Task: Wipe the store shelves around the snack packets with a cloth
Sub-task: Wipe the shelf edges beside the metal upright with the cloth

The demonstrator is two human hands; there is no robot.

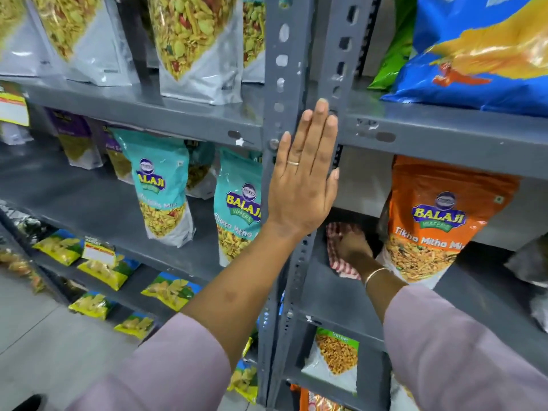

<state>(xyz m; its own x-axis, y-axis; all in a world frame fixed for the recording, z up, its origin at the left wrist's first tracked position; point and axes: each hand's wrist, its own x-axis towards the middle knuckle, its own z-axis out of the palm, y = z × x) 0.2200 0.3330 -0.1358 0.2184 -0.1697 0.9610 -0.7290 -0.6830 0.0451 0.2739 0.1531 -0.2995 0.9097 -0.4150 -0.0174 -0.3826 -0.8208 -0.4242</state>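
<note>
- Grey metal store shelves (341,295) held snack packets.
- Left hand (302,185) lay spread flat on the grey slotted upright post (281,69).
- Right hand (351,246) pressed a red-and-white checked cloth (335,232) onto the shelf, just left of an orange mix packet (439,221).

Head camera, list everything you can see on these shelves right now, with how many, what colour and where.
Uprights: two, grey, centre.
Shelves: several, grey, both sides.
Teal packets: two, middle shelf, left bay.
Orange packet: one, right bay, beside the cloth.
Blue packet: one, top right.
Silver packets: several, top left.
Yellow packets: several, lower left.
Cloth: one, red-and-white check, right bay shelf.
Left hand: flat on the uprights.
Right hand: pressed on the cloth.
</note>
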